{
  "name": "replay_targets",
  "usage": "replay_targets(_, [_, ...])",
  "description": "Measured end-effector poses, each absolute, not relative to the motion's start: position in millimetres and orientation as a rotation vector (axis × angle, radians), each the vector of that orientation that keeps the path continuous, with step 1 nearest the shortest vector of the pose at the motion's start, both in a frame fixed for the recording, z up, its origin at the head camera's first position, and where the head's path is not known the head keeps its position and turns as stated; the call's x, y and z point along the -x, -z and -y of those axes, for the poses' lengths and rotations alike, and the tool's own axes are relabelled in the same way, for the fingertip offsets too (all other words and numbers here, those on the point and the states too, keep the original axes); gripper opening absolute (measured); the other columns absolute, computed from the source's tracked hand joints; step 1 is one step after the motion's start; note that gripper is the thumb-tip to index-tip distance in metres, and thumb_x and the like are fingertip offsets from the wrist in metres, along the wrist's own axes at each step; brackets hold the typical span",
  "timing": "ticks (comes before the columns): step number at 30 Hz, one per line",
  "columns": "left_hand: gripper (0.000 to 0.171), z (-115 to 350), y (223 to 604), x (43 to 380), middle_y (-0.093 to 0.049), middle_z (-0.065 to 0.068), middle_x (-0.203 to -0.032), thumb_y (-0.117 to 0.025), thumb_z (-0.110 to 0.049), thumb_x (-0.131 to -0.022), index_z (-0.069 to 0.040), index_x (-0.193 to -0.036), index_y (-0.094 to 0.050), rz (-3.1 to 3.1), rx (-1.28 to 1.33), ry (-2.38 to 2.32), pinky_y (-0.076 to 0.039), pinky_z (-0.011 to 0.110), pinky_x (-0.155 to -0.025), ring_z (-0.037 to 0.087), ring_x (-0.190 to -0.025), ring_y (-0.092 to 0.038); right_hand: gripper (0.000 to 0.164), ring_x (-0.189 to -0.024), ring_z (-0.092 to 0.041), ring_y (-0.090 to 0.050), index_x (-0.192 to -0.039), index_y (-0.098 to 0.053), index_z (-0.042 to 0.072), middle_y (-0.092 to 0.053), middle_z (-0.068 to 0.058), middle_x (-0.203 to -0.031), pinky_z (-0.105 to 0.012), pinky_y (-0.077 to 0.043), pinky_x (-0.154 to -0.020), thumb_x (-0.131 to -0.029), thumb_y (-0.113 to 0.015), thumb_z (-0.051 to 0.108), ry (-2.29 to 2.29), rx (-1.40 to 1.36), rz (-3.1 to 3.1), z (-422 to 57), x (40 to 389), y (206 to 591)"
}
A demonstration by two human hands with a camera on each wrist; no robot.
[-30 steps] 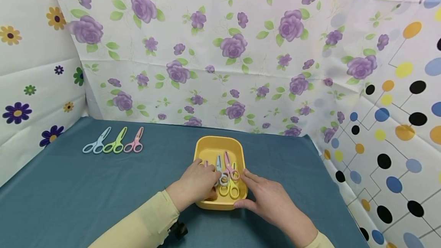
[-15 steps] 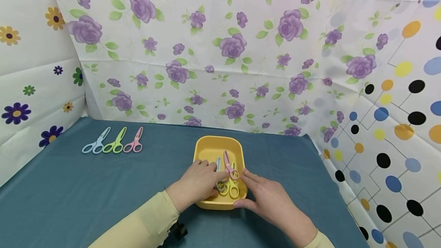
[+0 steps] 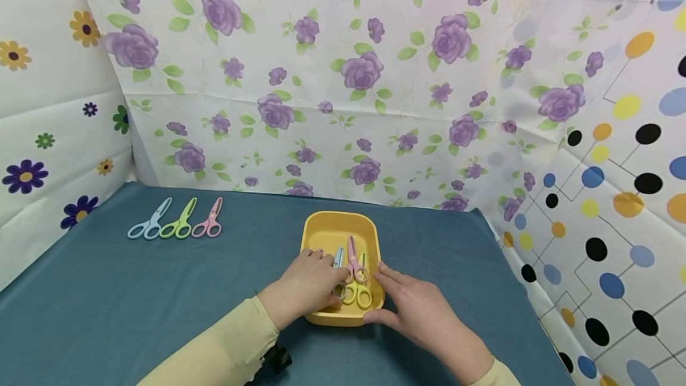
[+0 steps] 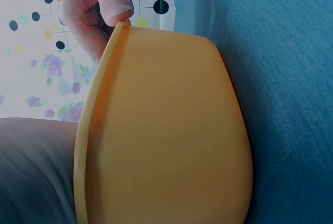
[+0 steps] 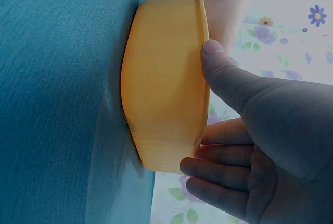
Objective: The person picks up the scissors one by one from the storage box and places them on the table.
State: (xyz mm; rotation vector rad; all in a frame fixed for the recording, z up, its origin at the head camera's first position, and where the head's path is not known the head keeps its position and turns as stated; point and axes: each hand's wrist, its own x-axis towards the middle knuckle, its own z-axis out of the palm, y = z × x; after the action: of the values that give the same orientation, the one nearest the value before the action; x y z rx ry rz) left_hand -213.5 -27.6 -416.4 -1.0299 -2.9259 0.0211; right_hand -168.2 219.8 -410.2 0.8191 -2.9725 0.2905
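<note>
A yellow plastic basket [image 3: 343, 321] holds several small children's scissors. My left hand [image 3: 304, 282] reaches inside, its index finger and thumb around the handle of the light blue scissors [image 3: 339, 256]; its other fingertips are hidden. Beside them lie pink scissors [image 3: 352, 255] and yellow scissors [image 3: 364, 296], close together. My right hand [image 3: 415, 308] rests against the basket's right side. In the right wrist view, its thumb [image 5: 213, 48] lies on the rim and the other fingers extend along the wall, fairly straight.
Blue scissors [image 3: 145, 230], green scissors [image 3: 181, 225] and pink scissors [image 3: 211, 222] lie in a row at the back left of the blue-green tablecloth [image 3: 241, 243]. A purple-flowered cloth [image 3: 321, 106] hangs behind the table, with patterned cloths at both sides.
The light blue scissors have shifted slightly left and toward me with my left fingers. The pink scissors in the basket have turned and moved slightly left. My right hand has stayed in place.
</note>
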Motion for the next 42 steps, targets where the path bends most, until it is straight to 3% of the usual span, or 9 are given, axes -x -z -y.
replay_targets(9, [0.033,26.6,416.2,213.5,-0.073,0.009,-0.111,-0.087,-0.047,-0.096,-0.028,-0.122,-0.079,2.917,0.995,-0.012,-0.054,0.054,-0.099,0.034,-0.111,-0.07,0.092,-0.132,-0.036,-0.069,-0.156,-0.064,0.009,-0.055,-0.011,-0.164,-0.056,-0.062,-0.093,-0.093,-0.067,0.076,-0.28,-0.804,2.996,-219.4,169.5,408.9])
replay_targets(16, [0.032,26.5,418.1,214.9,-0.073,0.007,-0.103,-0.087,-0.046,-0.096,-0.027,-0.12,-0.079,2.907,0.995,-0.039,-0.054,0.051,-0.091,0.028,-0.09,-0.069,0.091,-0.131,-0.036,-0.069,-0.156,-0.063,0.008,-0.055,-0.012,-0.164,-0.056,-0.062,-0.094,-0.093,-0.07,0.074,-0.289,-0.801,2.992,-219.3,169.1,408.6])
replay_targets(26, [0.029,26.6,418.9,217.6,-0.069,0.004,-0.093,-0.087,-0.043,-0.096,-0.026,-0.118,-0.08,2.902,0.988,-0.047,-0.053,0.048,-0.086,0.024,-0.081,-0.064,0.09,-0.132,-0.036,-0.069,-0.156,-0.063,0.009,-0.055,-0.011,-0.164,-0.056,-0.062,-0.094,-0.093,-0.071,0.073,-0.28,-0.796,3.006,-219.2,169.8,408.1])
replay_targets(35, [0.021,26.9,418.1,215.7,-0.074,0.004,-0.091,-0.085,-0.036,-0.097,-0.026,-0.115,-0.085,2.861,0.985,-0.071,-0.055,0.048,-0.09,0.027,-0.094,-0.072,0.094,-0.132,-0.036,-0.069,-0.158,-0.062,0.01,-0.054,-0.011,-0.165,-0.056,-0.062,-0.094,-0.093,-0.066,0.077,-0.281,-0.799,3.021,-219.4,170.6,408.6])
replay_targets(42, [0.024,28.1,414.8,216.0,-0.073,0.005,-0.094,-0.083,-0.038,-0.098,-0.025,-0.118,-0.084,2.871,0.955,-0.104,-0.053,0.048,-0.094,0.026,-0.09,-0.067,0.094,-0.132,-0.035,-0.069,-0.158,-0.061,0.01,-0.054,-0.011,-0.165,-0.055,-0.062,-0.094,-0.093,-0.065,0.078,-0.286,-0.803,3.019,-219.7,169.3,408.4])
